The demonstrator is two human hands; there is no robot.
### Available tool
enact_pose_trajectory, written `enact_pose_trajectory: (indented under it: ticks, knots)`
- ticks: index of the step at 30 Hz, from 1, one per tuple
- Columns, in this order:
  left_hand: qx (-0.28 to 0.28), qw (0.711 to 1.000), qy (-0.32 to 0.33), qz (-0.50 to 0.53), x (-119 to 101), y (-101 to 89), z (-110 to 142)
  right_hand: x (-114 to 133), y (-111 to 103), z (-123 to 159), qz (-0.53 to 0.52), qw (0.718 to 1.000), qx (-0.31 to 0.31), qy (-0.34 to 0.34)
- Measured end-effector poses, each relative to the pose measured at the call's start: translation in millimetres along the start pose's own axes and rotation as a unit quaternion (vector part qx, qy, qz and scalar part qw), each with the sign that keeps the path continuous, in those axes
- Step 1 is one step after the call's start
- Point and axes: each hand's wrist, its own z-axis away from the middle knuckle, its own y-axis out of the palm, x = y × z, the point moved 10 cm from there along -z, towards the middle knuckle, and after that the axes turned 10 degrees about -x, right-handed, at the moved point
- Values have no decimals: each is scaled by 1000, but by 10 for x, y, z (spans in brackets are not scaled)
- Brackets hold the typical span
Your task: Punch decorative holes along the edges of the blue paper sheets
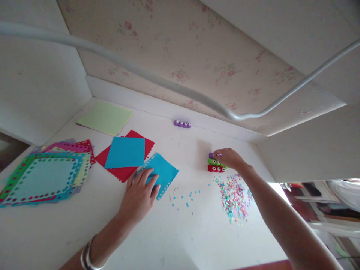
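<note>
My left hand [140, 193] lies flat with fingers spread on a blue paper square [161, 173] that has a punched, scalloped edge. My right hand [228, 157] reaches out to a small stack of hole punches and its fingers close on the purple punch [211, 155] at the top. Below it sit a green punch [214, 162] and a red punch [216, 169]. Blue paper dots [185, 198] lie scattered between my hands.
A second blue sheet [125, 152] lies on a red sheet [120, 170]. A stack of punched coloured papers [45, 176] sits at the left, a pale green sheet [105, 118] behind. Another purple punch [182, 123] rests by the wall. A confetti pile [234, 198] lies beside my right forearm.
</note>
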Motion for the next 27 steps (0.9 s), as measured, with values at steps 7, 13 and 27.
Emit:
enact_pose_trajectory:
  ticks: [7,13,27]
  knots:
    - [-12,1000,-1,-2,6,-26,-8,116,-204,-161,2,1000,-21,18]
    - [-43,999,-24,-14,146,-79,-44,704,-131,-824,-67,994,-82,-15]
    - [-18,993,-107,42,422,21,18,849,52,-1194,-124,989,-85,7]
